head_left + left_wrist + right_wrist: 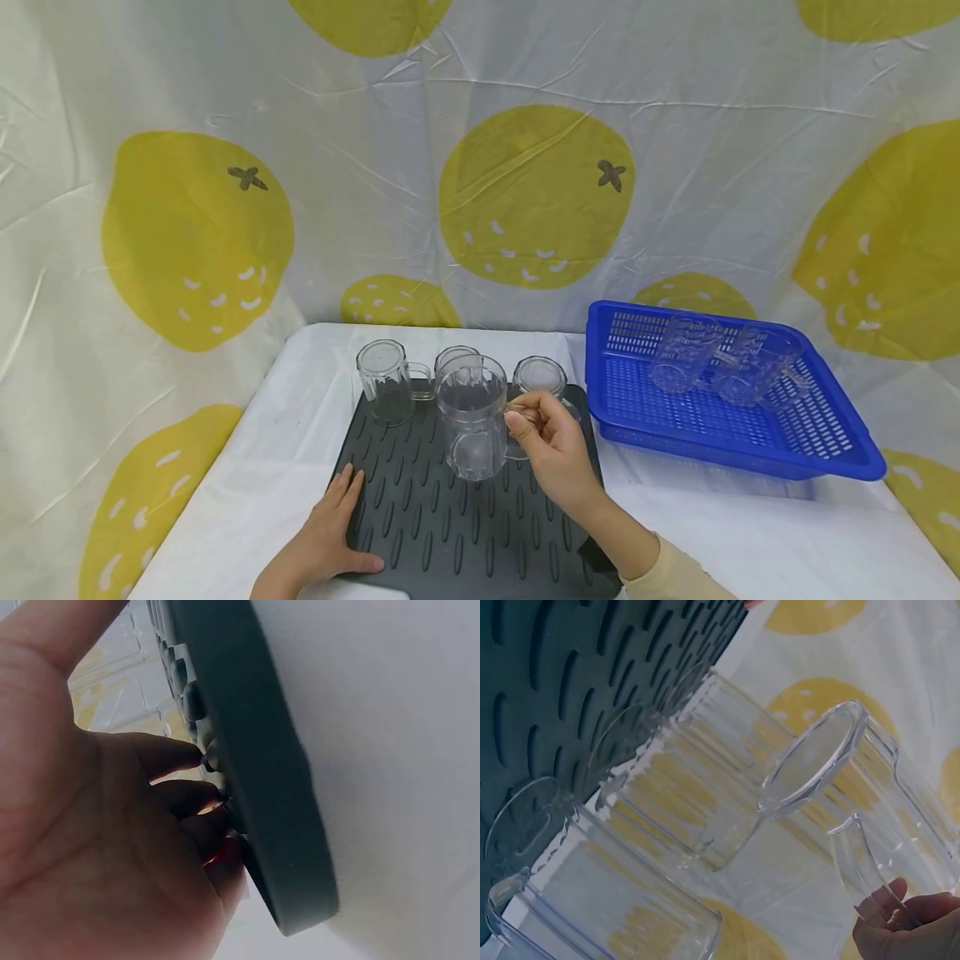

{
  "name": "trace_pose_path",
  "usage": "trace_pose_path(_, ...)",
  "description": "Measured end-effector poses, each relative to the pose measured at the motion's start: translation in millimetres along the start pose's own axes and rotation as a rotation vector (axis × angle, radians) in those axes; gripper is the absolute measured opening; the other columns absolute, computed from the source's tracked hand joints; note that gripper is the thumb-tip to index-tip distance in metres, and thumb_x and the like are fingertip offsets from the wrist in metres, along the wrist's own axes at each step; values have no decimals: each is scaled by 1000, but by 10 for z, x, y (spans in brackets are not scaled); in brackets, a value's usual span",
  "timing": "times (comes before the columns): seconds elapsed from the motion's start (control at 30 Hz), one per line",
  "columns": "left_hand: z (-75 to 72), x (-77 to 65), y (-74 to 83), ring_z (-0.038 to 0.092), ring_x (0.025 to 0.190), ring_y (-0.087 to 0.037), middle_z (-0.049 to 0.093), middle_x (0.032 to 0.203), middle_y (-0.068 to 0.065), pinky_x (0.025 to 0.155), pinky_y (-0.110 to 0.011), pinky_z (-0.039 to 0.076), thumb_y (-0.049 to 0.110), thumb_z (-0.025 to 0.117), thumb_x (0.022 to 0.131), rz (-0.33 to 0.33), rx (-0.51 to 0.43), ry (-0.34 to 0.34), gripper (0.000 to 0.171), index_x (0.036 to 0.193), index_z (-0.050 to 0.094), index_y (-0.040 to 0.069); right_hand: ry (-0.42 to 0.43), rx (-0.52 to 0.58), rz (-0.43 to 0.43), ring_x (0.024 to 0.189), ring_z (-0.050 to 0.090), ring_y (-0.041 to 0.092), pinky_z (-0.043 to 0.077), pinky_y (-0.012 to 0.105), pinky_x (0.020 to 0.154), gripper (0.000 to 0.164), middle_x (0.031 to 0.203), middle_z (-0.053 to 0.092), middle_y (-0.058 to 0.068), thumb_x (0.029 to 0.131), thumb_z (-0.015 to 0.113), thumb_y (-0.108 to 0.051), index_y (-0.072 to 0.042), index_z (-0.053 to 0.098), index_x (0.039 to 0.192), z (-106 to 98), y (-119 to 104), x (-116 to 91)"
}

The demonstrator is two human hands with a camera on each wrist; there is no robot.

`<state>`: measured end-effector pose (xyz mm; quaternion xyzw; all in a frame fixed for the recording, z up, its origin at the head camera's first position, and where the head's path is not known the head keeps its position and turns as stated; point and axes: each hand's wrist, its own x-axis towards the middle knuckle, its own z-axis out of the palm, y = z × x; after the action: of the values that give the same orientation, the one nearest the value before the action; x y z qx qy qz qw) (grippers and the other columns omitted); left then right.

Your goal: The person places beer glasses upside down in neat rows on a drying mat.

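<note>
My right hand (553,450) pinches the handle of a clear glass-like mug (472,425), fingers and thumb curled at the handle. In the right wrist view this mug (855,769) is tilted, apart from the ribbed mat and beside the standing mugs. On the far part of the black ribbed mat (457,533) stand three similar mugs: one at left (386,387), one in the middle (456,357) partly hidden by the held mug, and one at right (540,375). My left hand (322,525) rests on the mat's left edge, fingers spread; the left wrist view shows its fingertips touching the bumps.
A blue perforated basket (720,454) stands to the right of the mat, with two clear mugs (757,367) lying in it. White cloth (247,492) covers the table. Behind hangs a pale curtain (360,192) with yellow fruit prints.
</note>
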<state>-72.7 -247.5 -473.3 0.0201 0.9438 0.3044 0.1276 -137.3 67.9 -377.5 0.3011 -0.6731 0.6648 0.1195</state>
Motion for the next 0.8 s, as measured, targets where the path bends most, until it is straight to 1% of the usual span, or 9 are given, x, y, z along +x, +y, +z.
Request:
trace_pose_path(0.27, 2, 4, 0, 5, 142, -51, 6, 157, -30, 105, -69, 20, 44, 93, 55, -3, 0, -4, 131, 151, 20, -7, -70, 51, 0, 62, 38, 8, 35, 28, 49, 6, 74, 45, 7, 96, 52, 9, 6, 55, 101, 100, 82, -50)
trace_pose_path(0.47, 22, 26, 14, 7, 142, -51, 7, 157, -31, 105, -69, 20, 45, 93, 55, -15, 7, -8, 131, 151, 21, -8, -93, 70, 9, 60, 37, 9, 34, 29, 50, 7, 72, 42, 8, 96, 52, 8, 6, 55, 102, 147, 129, -87)
trace_pose_path(0.53, 17, 15, 66, 9, 142, -51, 8, 157, -32, 105, -68, 21, 45, 92, 59, -17, 8, -2, 127, 150, 23, -9, -95, 79, 3, 58, 35, 9, 34, 30, 48, 7, 71, 40, 8, 96, 52, 8, 6, 55, 102, 153, 140, -102)
trace_pose_path(0.6, -10, -6, 158, 14, 141, -50, 14, 156, -31, 105, -67, 23, 44, 87, 68, -5, -30, 15, 115, 149, 26, -9, -95, 83, -9, 57, 34, 10, 33, 31, 47, 7, 70, 39, 8, 96, 51, 9, 6, 55, 102, 153, 146, -117)
trace_pose_path(0.63, -29, -18, 220, 19, 141, -49, 19, 155, -31, 105, -66, 25, 44, 83, 74, -4, -66, 30, 106, 149, 29, -9, -94, 86, -18, 56, 34, 11, 33, 31, 47, 8, 70, 39, 8, 96, 51, 10, 6, 54, 102, 152, 148, -123)
trace_pose_path(0.7, -86, -31, 358, 32, 136, -48, 33, 149, -31, 104, -63, 31, 41, 70, 89, 15, -234, 40, 84, 145, 35, -11, -89, 83, -38, 56, 34, 12, 33, 31, 47, 9, 71, 39, 8, 96, 51, 11, 6, 54, 103, 147, 148, -134)
trace_pose_path(0.73, -122, -32, 429, 38, 133, -46, 40, 145, -31, 104, -60, 34, 43, 62, 95, 27, -347, 15, 77, 143, 37, -12, -84, 79, -51, 57, 34, 13, 33, 31, 47, 10, 71, 40, 8, 95, 51, 11, 6, 54, 103, 144, 147, -136)
trace_pose_path(0.77, -161, -28, 494, 45, 129, -43, 45, 141, -31, 103, -56, 38, 44, 53, 99, 36, -476, -29, 73, 141, 39, -14, -80, 77, -64, 57, 35, 14, 33, 31, 47, 11, 72, 40, 8, 95, 51, 12, 5, 55, 103, 140, 147, -138)
trace_pose_path(0.8, -192, -23, 553, 50, 126, -41, 50, 137, -30, 101, -51, 42, 48, 45, 102, 40, -618, -94, 73, 140, 39, -15, -76, 72, -80, 57, 35, 14, 33, 32, 47, 12, 73, 40, 8, 95, 51, 13, 5, 55, 104, 136, 146, -139)
